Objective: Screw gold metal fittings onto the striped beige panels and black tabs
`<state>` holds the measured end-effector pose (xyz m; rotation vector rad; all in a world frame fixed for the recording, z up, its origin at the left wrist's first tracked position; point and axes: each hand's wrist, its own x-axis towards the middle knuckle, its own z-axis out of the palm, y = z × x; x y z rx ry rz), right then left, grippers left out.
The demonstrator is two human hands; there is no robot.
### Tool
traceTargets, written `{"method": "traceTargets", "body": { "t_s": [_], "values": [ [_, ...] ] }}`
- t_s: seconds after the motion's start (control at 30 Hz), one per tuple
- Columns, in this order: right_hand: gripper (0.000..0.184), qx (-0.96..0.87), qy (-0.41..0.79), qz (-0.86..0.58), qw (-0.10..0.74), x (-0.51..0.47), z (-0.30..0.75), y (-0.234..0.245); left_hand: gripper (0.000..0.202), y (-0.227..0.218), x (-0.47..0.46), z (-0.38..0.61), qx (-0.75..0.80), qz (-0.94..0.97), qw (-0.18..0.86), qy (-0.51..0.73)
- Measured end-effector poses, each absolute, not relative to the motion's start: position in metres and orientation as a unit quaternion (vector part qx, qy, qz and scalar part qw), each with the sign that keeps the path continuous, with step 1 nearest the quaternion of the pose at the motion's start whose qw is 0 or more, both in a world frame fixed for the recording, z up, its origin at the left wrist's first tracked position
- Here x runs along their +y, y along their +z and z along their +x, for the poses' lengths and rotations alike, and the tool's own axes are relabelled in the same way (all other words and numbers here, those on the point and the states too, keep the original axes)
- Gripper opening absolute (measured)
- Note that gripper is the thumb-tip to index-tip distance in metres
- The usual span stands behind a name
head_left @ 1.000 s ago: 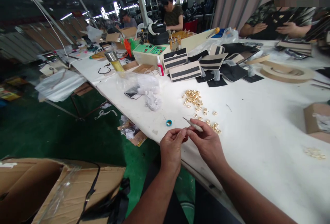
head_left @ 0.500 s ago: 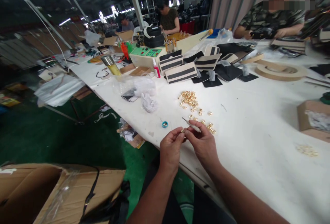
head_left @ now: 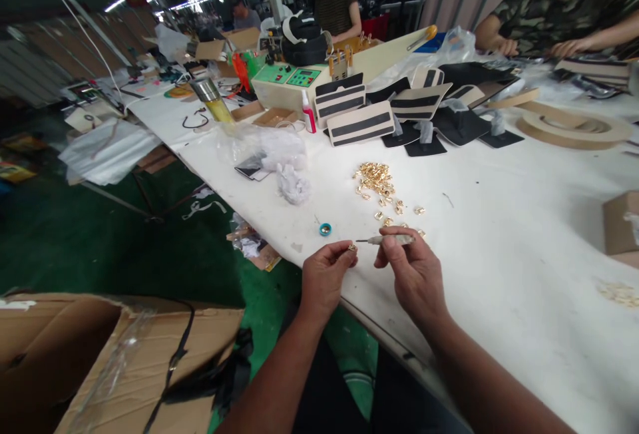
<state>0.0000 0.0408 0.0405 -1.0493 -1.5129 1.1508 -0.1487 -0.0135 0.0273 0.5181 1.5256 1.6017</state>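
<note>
Between the thumb and forefinger of my left hand (head_left: pixel 324 277) is a small gold metal fitting (head_left: pixel 352 247). My right hand (head_left: pixel 417 274) grips a small screwdriver (head_left: pixel 392 240) with a pale handle. Its thin dark shaft points left, and the tip is close to the fitting; contact between them is not clear. Just beyond my hands sits a small blue cap (head_left: pixel 325 229) with tiny pieces in it. A pile of gold metal fittings (head_left: pixel 375 179) lies on the white table (head_left: pixel 499 241), and several loose ones trail toward my right hand, which partly hides them.
Flat panels with dark stripes (head_left: pixel 362 122) lean behind the pile, near a red-and-white bottle (head_left: pixel 308 112) and a machine with a green control panel (head_left: pixel 294 76). Crumpled plastic (head_left: pixel 284 151) lies left. A cardboard box (head_left: pixel 164 354) stands below the table edge. A co-worker (head_left: pixel 539 18) sits across.
My right hand has moved away from the fitting and turned the screwdriver, so its tip now points left at the fitting. My left hand keeps its pinch. The view has shifted slightly.
</note>
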Motion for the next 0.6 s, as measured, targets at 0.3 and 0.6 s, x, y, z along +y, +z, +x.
{"method": "traceTargets", "body": {
  "t_s": [0.3,0.6],
  "values": [
    [0.026,-0.647,0.448,-0.430,0.443,0.0430,-0.0032,0.0397,0.025,0.0206,-0.0143,-0.1471,0.633,0.242,0.399,0.618],
    [0.024,-0.651,0.439,-0.433,0.443,0.0436,-0.0044,0.0424,0.023,0.0170,-0.0153,-0.1471,0.643,0.259,0.386,0.609]
  ]
}}
